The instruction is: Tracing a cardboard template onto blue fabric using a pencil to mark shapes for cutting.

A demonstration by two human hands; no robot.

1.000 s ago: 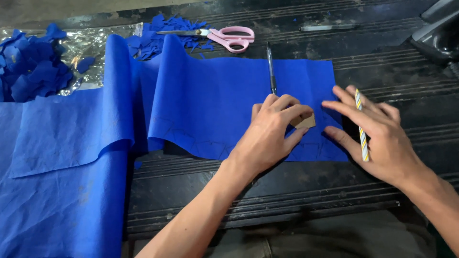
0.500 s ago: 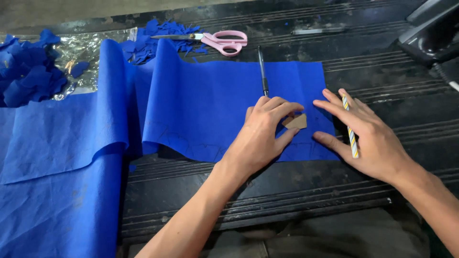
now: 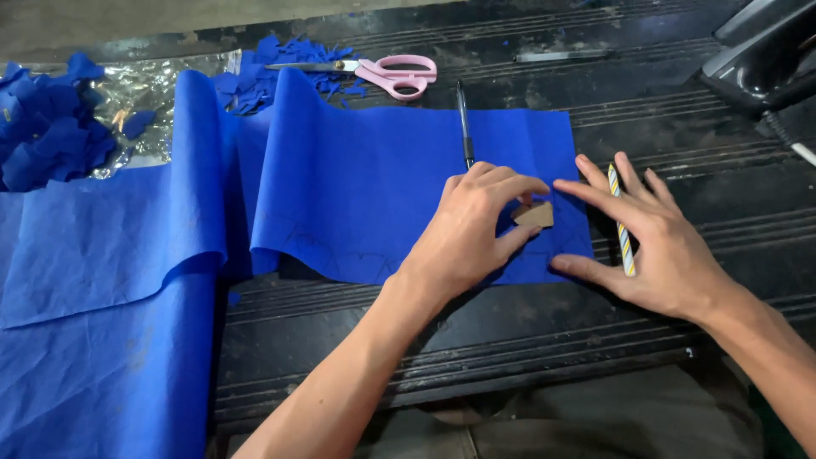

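A dark, ridged tabletop (image 3: 527,340) fills the frame, with a long sheet of blue fabric (image 3: 357,187) running from the lower left across to the centre, faint scalloped outlines already drawn along its near edge and a heap of blue offcuts (image 3: 47,136) at the upper left. At centre right the left hand (image 3: 472,225) pinches a small tan cardboard template (image 3: 534,214) flat on the fabric's right end, where the outline looks not yet traced, while the right hand (image 3: 671,242) lies spread on the fabric edge with a striped pencil (image 3: 620,219) held between its fingers. Pink-handled scissors (image 3: 382,72) lie at the top centre and a dark pen (image 3: 464,123) rests just below them.
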